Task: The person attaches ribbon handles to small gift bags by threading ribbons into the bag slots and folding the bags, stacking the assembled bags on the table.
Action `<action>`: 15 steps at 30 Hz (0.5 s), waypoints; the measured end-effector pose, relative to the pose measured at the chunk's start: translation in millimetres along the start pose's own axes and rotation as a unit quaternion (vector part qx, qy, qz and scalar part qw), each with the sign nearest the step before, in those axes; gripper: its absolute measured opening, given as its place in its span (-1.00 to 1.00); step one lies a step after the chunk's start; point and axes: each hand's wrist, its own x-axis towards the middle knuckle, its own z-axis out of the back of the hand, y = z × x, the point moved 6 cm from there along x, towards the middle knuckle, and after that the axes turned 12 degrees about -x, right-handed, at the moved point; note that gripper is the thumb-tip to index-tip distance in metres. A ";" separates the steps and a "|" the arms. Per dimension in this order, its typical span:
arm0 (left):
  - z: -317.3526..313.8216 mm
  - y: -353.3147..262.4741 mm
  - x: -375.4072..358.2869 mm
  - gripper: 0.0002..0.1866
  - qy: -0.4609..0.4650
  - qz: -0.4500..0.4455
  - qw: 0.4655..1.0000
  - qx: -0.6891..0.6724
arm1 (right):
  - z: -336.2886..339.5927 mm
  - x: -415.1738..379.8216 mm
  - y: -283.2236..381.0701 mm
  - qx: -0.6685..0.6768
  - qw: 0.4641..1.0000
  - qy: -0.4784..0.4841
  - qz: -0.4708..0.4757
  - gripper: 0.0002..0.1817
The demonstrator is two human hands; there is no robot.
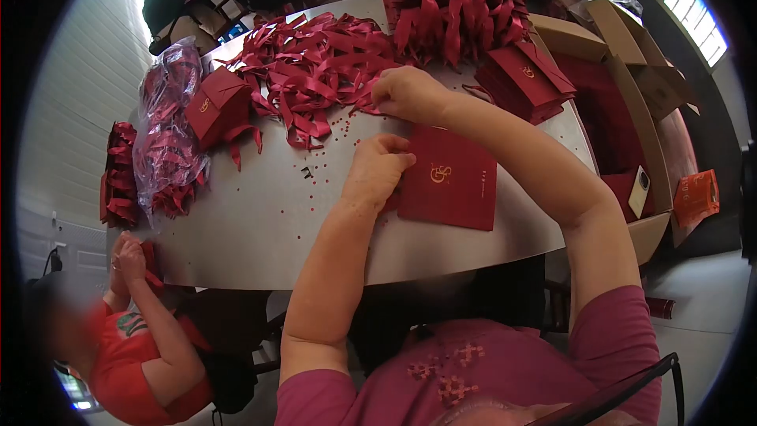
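Note:
A flat dark red paper bag (447, 181) with gold lettering lies on the metal table in front of me. My left hand (382, 167) is closed at its left edge, thumb and fingers bent together over the bag's side. Just above the bag's top edge, my right hand (410, 96) is closed, fingertips down at the near side of a heap of red ribbons (315, 59). A ribbon appears pinched there, though the fingers partly hide it. Small red dots (341, 128) and a small black piece (307, 172) lie left of my hands.
Stacked red bags (527, 79) and bags with ribbon handles (457, 20) stand at the back right. An open cardboard box (631, 102) holds red material and a phone (639, 192). Plastic-wrapped bags (169, 126) sit left. A co-worker (150, 331) sits at the left edge.

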 end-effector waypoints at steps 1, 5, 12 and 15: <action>-1.1 -0.2 -0.8 -0.68 0.013 0.010 1.000 0.001 | -6.9 4.9 3.4 -0.030 0.999 0.014 0.004 -0.86; -0.5 -7.9 -5.5 -0.69 0.012 0.015 0.999 0.039 | -27.1 17.1 1.7 -0.081 0.994 0.076 -0.021 -0.86; -7.0 2.2 -2.1 -0.67 0.054 0.045 0.980 -0.188 | -6.8 18.4 -7.6 -0.020 0.997 -0.001 -0.071 -0.84; -6.1 4.0 -0.7 -0.70 0.065 0.079 0.972 -0.214 | 25.4 14.0 -18.1 0.209 0.969 -0.010 -0.134 -0.90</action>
